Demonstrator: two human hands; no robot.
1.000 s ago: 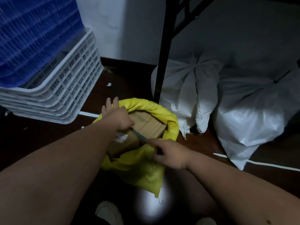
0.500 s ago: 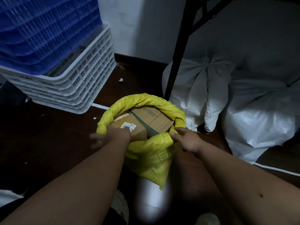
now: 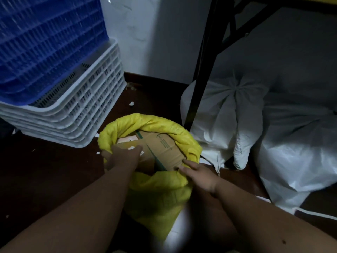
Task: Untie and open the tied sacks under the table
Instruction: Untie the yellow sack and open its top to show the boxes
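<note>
A yellow sack stands on the dark floor with its mouth wide and its rim rolled down. Brown cardboard boxes show inside it. My left hand grips the sack's left rim, thumb inside against a box. My right hand holds the near right rim, fingertips by a box corner. Two white sacks lie under the table on the right. The nearer white sack has its mouth gathered and tied. The mouth of the larger white sack beside it is not in view.
A black table leg with a diagonal brace stands just behind the yellow sack. Stacked white crates with blue crates on top fill the left. A white wall closes the back. Small white scraps lie on the floor.
My left hand came off the box and took the left rim. My right hand moved from the near fold to the right rim. The sack's mouth is wider, and the view has shifted closer.
</note>
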